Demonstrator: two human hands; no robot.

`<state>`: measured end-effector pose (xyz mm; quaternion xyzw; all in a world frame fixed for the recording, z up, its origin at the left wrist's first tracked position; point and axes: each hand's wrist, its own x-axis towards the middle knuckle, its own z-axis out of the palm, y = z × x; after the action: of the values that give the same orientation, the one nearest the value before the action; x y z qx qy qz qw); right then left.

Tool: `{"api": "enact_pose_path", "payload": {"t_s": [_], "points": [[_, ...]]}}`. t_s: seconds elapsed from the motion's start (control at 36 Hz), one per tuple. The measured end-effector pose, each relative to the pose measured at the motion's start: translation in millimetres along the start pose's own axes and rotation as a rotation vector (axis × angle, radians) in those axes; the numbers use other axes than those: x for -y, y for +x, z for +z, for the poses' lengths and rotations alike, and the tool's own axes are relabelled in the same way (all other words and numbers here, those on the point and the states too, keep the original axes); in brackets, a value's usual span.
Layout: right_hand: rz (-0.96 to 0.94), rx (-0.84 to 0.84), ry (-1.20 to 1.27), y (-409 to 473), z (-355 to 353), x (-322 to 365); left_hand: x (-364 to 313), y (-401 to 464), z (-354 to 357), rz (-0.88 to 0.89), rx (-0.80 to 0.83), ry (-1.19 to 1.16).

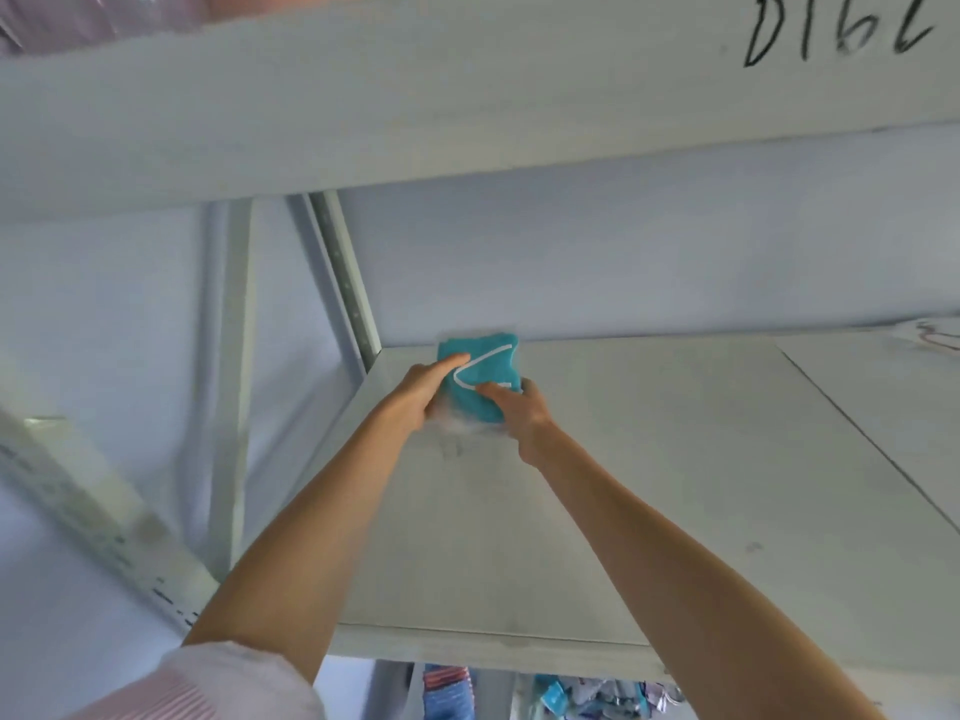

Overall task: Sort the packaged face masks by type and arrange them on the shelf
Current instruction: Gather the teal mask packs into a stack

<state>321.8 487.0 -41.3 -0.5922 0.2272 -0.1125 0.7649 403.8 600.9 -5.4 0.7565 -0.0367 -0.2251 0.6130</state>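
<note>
Reference landmark: the shelf upright [349, 283] at the rear left corner of the shelf [649, 485]. Nearest the camera, loose packets [582, 696] lie below the shelf's front edge, too blurred to identify by type; both forearms extend over the bare shelf board toward the upright. The left hand [423, 389] holds the left edge of the teal mask packet [485, 379], fingers curled onto its top face; the right hand [519, 407] holds the near right corner, fingers [493, 391] pressed on top. The packet lies just right of the upright's base, close to the back wall; its long axis runs front to back, and it lies directly beyond both hands, which are equally near. Judgement: placement is nearly complete; release requires drawing both hands back toward the front edge. Far right of the upright, another packet [935, 337] rests at the back, indistinct.
</note>
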Motion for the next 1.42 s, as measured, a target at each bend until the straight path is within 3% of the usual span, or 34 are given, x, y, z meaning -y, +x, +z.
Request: {"api": "enact_pose_path", "payload": {"t_s": [0.17, 0.28, 0.5, 0.89, 1.0, 1.42], "points": [[-0.02, -0.121, -0.232, 27, 40, -7, 13, 51, -31, -0.043, -0.062, -0.029], [-0.062, -0.151, -0.229, 54, 62, -21, 13, 75, -47, -0.049, -0.103, -0.025], [-0.088, -0.098, -0.276, 69, 81, -11, 9, 126, -69, 0.013, -0.13, 0.01], [-0.095, -0.061, -0.32, 150, 105, -49, 11, 165, -81, -0.025, -0.111, 0.047], [-0.095, -0.046, -0.263, 103, 106, -17, 10, 172, -79, 0.0, -0.139, 0.061], [-0.124, 0.013, -0.215, 100, 102, -7, 4, 180, -105, -0.015, -0.108, 0.129]]}}
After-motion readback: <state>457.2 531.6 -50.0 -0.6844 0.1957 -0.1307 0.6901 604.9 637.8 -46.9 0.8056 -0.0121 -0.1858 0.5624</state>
